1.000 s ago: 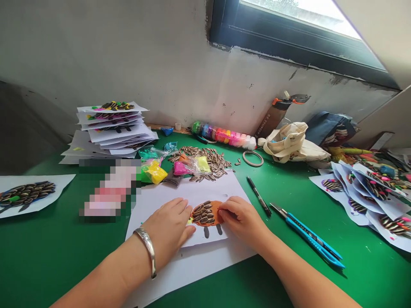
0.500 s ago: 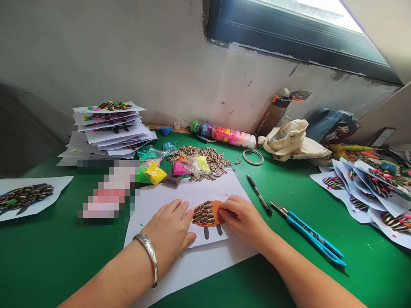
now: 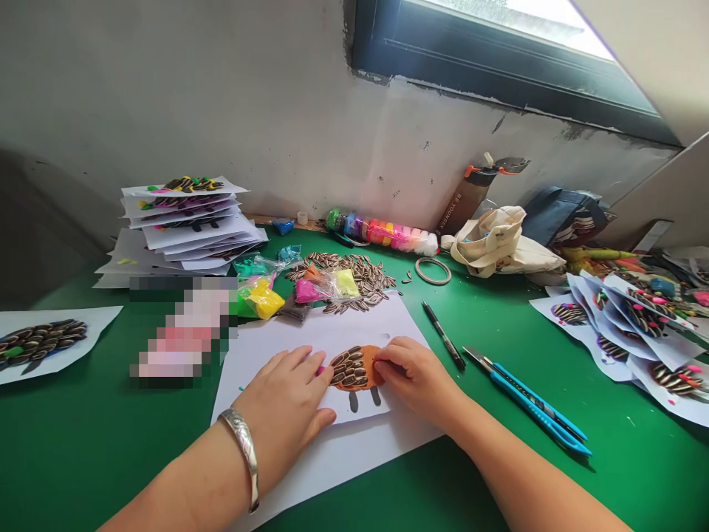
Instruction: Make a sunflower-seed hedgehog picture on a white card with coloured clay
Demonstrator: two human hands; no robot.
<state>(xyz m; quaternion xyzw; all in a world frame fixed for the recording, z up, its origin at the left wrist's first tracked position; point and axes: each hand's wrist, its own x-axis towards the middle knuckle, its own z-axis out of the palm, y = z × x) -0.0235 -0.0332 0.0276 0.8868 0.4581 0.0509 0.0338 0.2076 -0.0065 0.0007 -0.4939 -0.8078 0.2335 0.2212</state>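
An orange clay body (image 3: 370,356) lies on white paper (image 3: 354,325) in front of me. Rows of striped sunflower seeds (image 3: 348,368) cover its left part, and two dark grey legs (image 3: 354,401) stick out below. My left hand (image 3: 283,406), with a silver bangle at the wrist, rests flat on the sheet left of the body, fingers spread. A bit of pink (image 3: 320,370) shows beside its index finger. At the body's right edge my right hand (image 3: 418,378) is closed in a pinch, thumb and fingers touching the clay. Whatever the fingertips hold is hidden.
Behind the paper lie a heap of sunflower seeds (image 3: 368,275) and bagged coloured clay (image 3: 266,297). A black pen (image 3: 443,335) and blue craft knife (image 3: 532,403) lie to the right. Stacked seed pictures stand back left (image 3: 193,222) and right (image 3: 636,318).
My left hand has shifted slightly left, and a bit of pink now shows beside its index finger. The right hand keeps its pinch at the body's right edge.
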